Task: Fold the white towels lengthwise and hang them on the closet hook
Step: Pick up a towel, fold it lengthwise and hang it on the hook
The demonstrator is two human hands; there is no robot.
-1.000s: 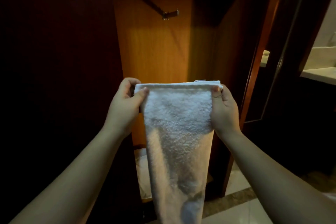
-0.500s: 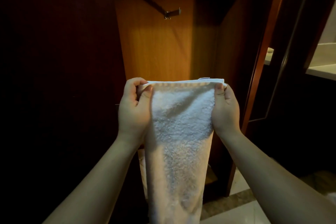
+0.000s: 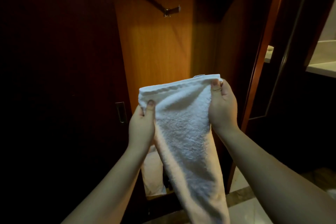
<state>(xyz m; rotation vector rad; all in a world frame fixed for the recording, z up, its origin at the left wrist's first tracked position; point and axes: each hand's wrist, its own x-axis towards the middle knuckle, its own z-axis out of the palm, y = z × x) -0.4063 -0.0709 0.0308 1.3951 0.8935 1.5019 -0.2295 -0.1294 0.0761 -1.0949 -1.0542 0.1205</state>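
White terry towel [image 3: 183,125] is up in front of us, gripped at its top corners by both our hands. Left hand [image 3: 141,129] pinches the near-left corner, thumb on the front face, fingers curled behind the cloth; closed tight on it. Right hand [image 3: 222,107] pinches the opposite corner, thumb on front, fingers wrapped behind; also closed on the cloth. Right hand sits higher than left, so the hemmed top edge slants upward from left hand to right hand. Towel is folded into a long narrow strip, hanging down between our two forearms and running off the bottom of the view. We can't tell how many layers it has. Above both hands, well apart from the towel, a metal hook [image 3: 171,10] sticks out of the lit orange wood back panel [image 3: 154,51] of the closet. Left of the left hand is a dark closet door [image 3: 60,87] with a recessed metal pull [image 3: 121,112], near that hand's knuckles. Below the left hand, behind the hanging strip, something pale [image 3: 152,172] sits low in the closet; too dim to say what. Right of the right hand is a reddish wood door frame [image 3: 261,56], and past it a pale counter [image 3: 321,67]. Under the right forearm is light tile floor [image 3: 254,211] with a darker border strip.
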